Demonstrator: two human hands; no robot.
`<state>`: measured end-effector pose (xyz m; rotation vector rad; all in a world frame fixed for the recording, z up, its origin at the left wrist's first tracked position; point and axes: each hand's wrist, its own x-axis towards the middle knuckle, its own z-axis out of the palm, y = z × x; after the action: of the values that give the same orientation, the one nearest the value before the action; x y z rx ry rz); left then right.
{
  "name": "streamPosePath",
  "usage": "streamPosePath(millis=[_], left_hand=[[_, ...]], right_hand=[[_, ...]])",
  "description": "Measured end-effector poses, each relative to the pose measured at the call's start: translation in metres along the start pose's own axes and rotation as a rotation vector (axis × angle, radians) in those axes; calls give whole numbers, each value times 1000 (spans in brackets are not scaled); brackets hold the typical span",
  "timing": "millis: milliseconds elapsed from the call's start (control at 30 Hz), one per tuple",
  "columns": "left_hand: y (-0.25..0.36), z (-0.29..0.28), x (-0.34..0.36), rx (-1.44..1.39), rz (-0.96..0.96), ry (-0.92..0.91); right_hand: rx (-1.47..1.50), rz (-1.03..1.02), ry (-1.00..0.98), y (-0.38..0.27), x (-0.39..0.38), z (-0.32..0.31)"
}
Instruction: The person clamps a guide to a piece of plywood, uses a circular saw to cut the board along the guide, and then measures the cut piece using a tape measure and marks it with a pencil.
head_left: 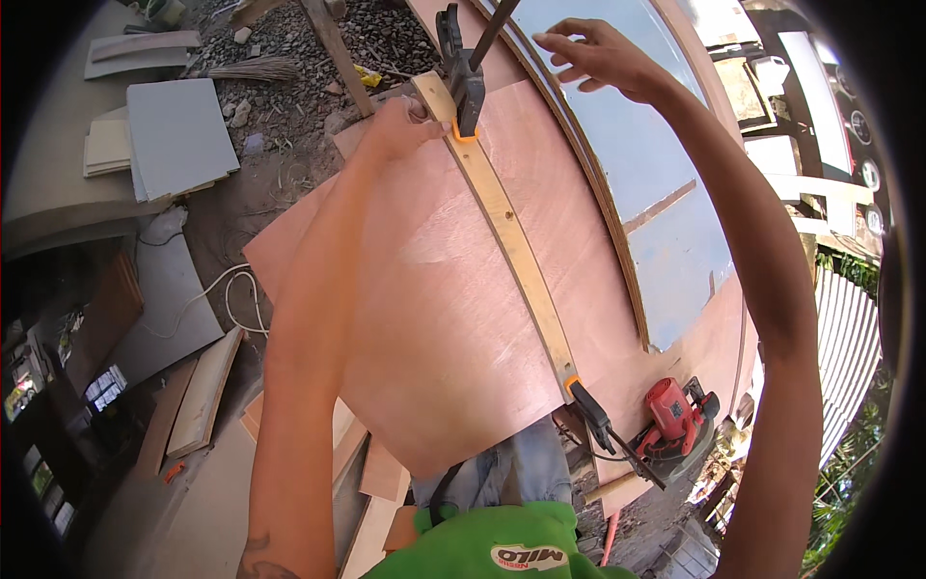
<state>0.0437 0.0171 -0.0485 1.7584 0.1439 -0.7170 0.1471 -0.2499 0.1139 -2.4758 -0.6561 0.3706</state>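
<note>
Positions noted by a clock face laid over the head view; a plywood sheet (415, 299), pinkish and broad, was spread across the centre; a narrow wooden strip (511, 236), pale and dotted with dark spots, was laid along it from near twelve o'clock down to between four and five; the upper end of the strip was gripped by a black clamp with orange pads (466, 136); the lower end was held by a second clamp (591, 415), likewise black and orange.

The left hand (397, 127) was seen at eleven o'clock, beside the upper clamp; its fingers were bent around the strip's end, the thumb placed at the strip's edge; whether the strip was firmly pinched could not be told. The right hand (606, 60) was raised at one o'clock, near the upper clamp's bar; it was empty, its fingers loosely parted and slightly curled.

A blue-grey panel (666, 251), edged with a dark wooden border, was noted from one to three o'clock; a red circular saw (672, 413) was found at four, just beside the lower clamp; pale boards (183, 135) were stacked at ten; gravel (304, 53) was strewn at eleven; a white cable (231, 299) was looped at nine; a green shirt (453, 550) was seen at six.
</note>
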Motion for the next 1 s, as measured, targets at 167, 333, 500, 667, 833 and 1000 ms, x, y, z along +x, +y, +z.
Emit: streamPosePath(millis=[167,333,500,667,833,1000], left_hand=[[6,88,-141,657,202,933],[-62,206,-330,737,-173,1026],[-178,317,-436,366,-446,1071],[-190,360,-452,-336,-406,842],[-173,353,-450,-128,-514,753],[-165,345,-457,40,-511,775]], right_hand=[[-174,177,-251,-5,-199,-134],[-111,370,118,-4,-432,-223],[-129,617,429,25,-680,-283],[133,725,619,14,-829,-224],[479,837,860,2,-926,-115],[656,983,730,-29,-938,-11]])
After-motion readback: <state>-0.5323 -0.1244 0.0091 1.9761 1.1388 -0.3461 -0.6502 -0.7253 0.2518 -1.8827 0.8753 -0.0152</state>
